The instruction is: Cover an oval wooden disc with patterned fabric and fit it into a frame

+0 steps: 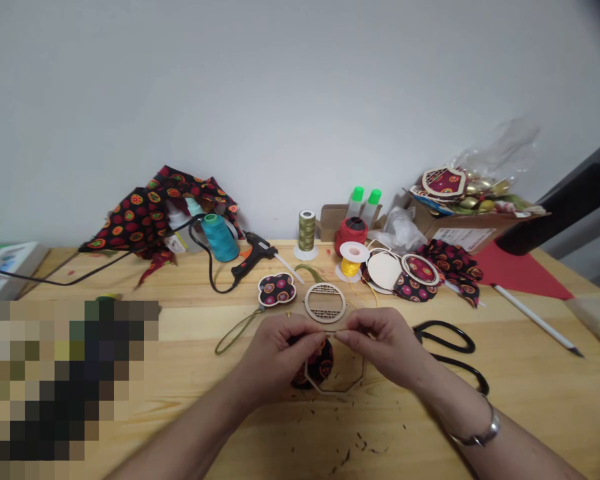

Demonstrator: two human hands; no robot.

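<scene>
My left hand (286, 340) and my right hand (381, 343) meet at the middle of the table, thumbs and forefingers pinched. Between their fingertips runs a thin edge, seemingly the top of a thin octagonal wooden frame (336, 392), whose sides pass up behind my fingers. Black fabric with a red pattern (324, 368) shows behind the frame's left half, partly hidden by my left hand. Just beyond my fingertips lies a round wooden lattice piece (325, 303). A flower-shaped fabric-covered piece (277, 290) with a green cord loop (237, 331) rests left of it.
Black-handled scissors (450, 337) lie beside my right hand. Behind stand a glue gun (254, 255), a teal thread cone (220, 238), green thread (307, 231), red cord (352, 233) and a yellow spool (351, 267). A cardboard box (460, 230) and white pencil (535, 319) sit right. Dark scraps dot the front.
</scene>
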